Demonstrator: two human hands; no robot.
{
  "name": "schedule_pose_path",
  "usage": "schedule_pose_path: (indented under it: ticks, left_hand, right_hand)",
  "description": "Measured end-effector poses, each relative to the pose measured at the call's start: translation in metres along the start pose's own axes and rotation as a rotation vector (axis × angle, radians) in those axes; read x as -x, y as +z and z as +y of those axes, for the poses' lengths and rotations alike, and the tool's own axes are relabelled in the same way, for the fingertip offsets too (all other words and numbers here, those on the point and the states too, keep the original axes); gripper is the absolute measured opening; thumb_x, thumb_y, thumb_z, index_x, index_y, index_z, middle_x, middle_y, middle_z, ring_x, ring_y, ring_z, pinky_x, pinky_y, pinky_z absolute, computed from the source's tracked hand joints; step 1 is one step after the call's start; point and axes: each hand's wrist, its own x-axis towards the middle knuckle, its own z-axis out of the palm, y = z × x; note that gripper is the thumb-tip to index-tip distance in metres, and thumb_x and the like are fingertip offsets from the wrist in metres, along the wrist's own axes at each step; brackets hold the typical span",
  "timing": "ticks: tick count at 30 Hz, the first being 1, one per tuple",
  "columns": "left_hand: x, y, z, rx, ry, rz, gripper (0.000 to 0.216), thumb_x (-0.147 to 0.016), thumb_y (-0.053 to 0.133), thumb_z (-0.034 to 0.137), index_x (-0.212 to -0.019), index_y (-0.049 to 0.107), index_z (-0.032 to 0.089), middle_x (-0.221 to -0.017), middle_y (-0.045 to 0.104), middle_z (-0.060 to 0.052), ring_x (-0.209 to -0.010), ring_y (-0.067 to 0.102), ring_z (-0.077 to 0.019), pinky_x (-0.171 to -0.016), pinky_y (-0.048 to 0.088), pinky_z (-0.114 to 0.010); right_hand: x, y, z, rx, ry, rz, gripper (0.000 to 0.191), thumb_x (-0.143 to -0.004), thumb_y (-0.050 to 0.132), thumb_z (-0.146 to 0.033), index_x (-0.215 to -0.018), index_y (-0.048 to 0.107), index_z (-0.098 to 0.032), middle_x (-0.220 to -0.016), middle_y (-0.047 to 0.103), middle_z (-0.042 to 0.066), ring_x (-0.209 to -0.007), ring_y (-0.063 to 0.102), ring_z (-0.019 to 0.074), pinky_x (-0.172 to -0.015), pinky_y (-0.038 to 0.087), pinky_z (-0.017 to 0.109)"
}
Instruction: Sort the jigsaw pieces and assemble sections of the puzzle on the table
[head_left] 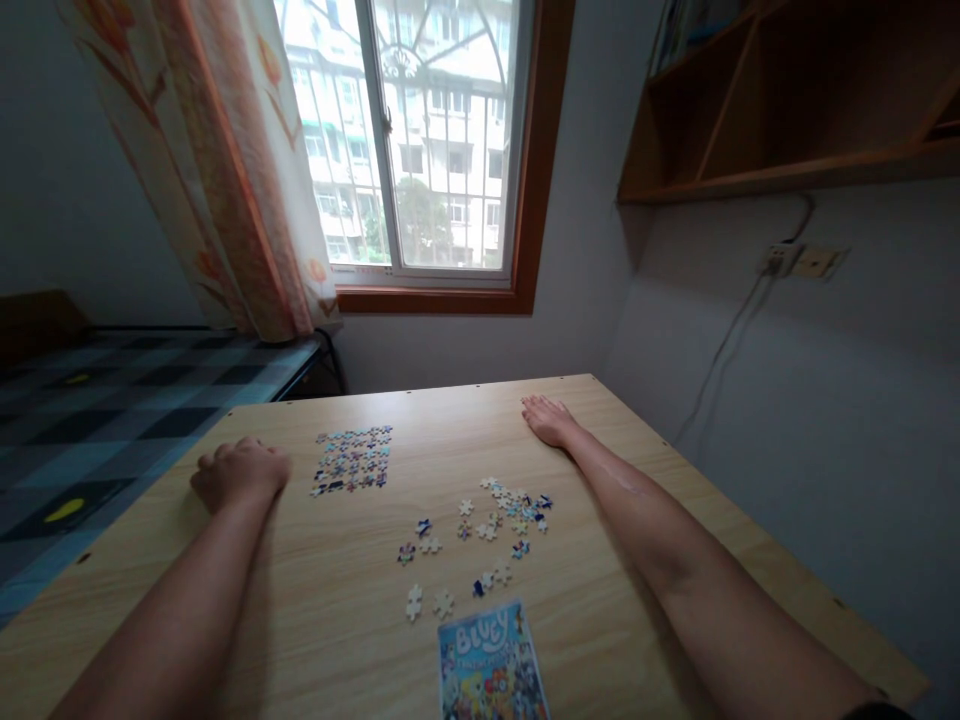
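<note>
My left hand point(240, 472) rests on the wooden table point(315, 620) with its fingers curled into a loose fist; nothing shows in it. It lies just left of a partly assembled jigsaw block point(352, 460). My right hand point(547, 418) lies flat on the table near the far edge, fingers stretched out, holding nothing. Between my forearms, several loose puzzle pieces point(499, 515) are scattered. A colourful picture card point(491, 665) marked "Bluey" lies at the near edge.
A window point(431, 140) with an orange curtain point(217, 170) is beyond the table. A bed with a checked cover point(97, 400) stands at the left. A wooden shelf point(787, 100) hangs on the right wall, above a wall socket with a cable point(780, 262).
</note>
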Motion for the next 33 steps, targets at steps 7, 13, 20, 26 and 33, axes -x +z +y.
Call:
schedule_pose_path:
  ticks: [7, 13, 20, 26, 33]
  left_hand:
    - [0.0, 0.0, -0.001, 0.027, 0.03, -0.003, 0.048, -0.085, 0.043, 0.04, -0.114, 0.065, 0.009, -0.126, 0.059, -0.022, -0.115, 0.05, -0.0383, -0.089, 0.045, -0.047]
    - [0.0, 0.0, 0.0, 0.035, 0.037, -0.01, 0.049, -0.084, 0.044, 0.04, -0.117, 0.064, 0.008, -0.126, 0.058, -0.024, -0.115, 0.049, -0.0389, -0.089, 0.045, -0.048]
    - [0.004, -0.003, 0.002, 0.048, 0.054, 0.001, 0.047, -0.086, 0.044, 0.038, -0.116, 0.064, 0.007, -0.125, 0.058, -0.024, -0.116, 0.049, -0.0397, -0.089, 0.044, -0.049]
    - [0.009, -0.005, 0.003, 0.036, 0.064, 0.018, 0.046, -0.089, 0.041, 0.036, -0.114, 0.065, 0.007, -0.123, 0.059, -0.024, -0.115, 0.05, -0.0392, -0.089, 0.044, -0.048]
    - [0.007, -0.001, 0.001, 0.046, 0.088, 0.049, 0.044, -0.089, 0.043, 0.035, -0.111, 0.067, 0.006, -0.118, 0.061, -0.024, -0.112, 0.05, -0.0376, -0.087, 0.044, -0.047]
  right_hand:
    - [0.002, 0.002, -0.001, -0.012, 0.011, 0.01, 0.064, -0.103, 0.013, -0.053, -0.16, 0.016, -0.025, -0.164, 0.011, 0.004, -0.154, 0.01, 0.0216, -0.124, 0.005, 0.053]
    - [0.013, 0.001, -0.004, -0.061, -0.038, 0.04, 0.063, -0.103, 0.015, -0.054, -0.16, 0.013, -0.028, -0.163, 0.015, 0.004, -0.153, 0.014, 0.0249, -0.123, 0.008, 0.055]
    - [0.058, 0.003, -0.011, -0.175, -0.325, 0.098, 0.065, -0.099, 0.039, -0.056, -0.158, 0.025, -0.031, -0.163, 0.016, 0.005, -0.153, 0.011, 0.0254, -0.123, 0.012, 0.051]
    - [0.097, 0.007, -0.044, -0.359, -0.64, 0.108, 0.051, -0.101, 0.031, -0.058, -0.125, 0.069, -0.034, -0.163, 0.017, -0.002, -0.154, 0.006, 0.028, -0.122, 0.009, 0.056]
    - [0.093, 0.012, -0.053, -0.267, -0.564, 0.198, 0.055, -0.103, 0.025, -0.054, -0.112, 0.075, -0.034, -0.159, 0.03, 0.0, -0.153, 0.011, 0.0291, -0.12, 0.01, 0.059]
